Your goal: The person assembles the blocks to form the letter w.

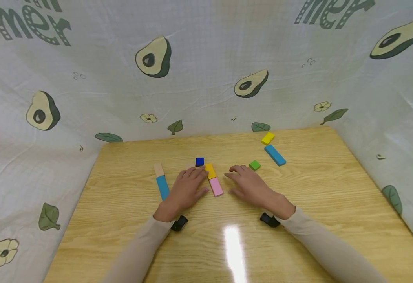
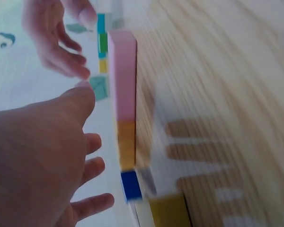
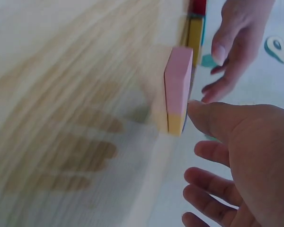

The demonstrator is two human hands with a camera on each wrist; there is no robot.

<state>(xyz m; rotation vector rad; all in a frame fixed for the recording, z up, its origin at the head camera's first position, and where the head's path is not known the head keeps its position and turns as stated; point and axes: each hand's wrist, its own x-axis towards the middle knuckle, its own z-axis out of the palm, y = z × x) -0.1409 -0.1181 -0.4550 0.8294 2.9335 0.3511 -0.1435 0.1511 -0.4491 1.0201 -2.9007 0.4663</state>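
Observation:
An orange block (image 1: 211, 171) and a pink block (image 1: 216, 187) lie end to end in a slanting row between the hands. My left hand (image 1: 189, 186) is spread just left of this row, fingertips beside the orange block; the head view cannot tell whether they touch. A dark blue cube (image 1: 200, 161) sits just beyond those fingertips. To the right of the row, my right hand (image 1: 250, 186) holds nothing, its fingers loosely bent and apart from the blocks. Near its knuckles lies a green block (image 1: 254, 165). In the left wrist view the pink block (image 2: 124, 75) stands clear of both hands.
Left of the left hand, a plain wooden block (image 1: 159, 169) meets a blue block (image 1: 163, 188). At the back right lie a long blue block (image 1: 275, 155) and a yellow block (image 1: 268, 138). A printed cloth (image 1: 206, 94) hangs behind the wooden table (image 1: 316, 177).

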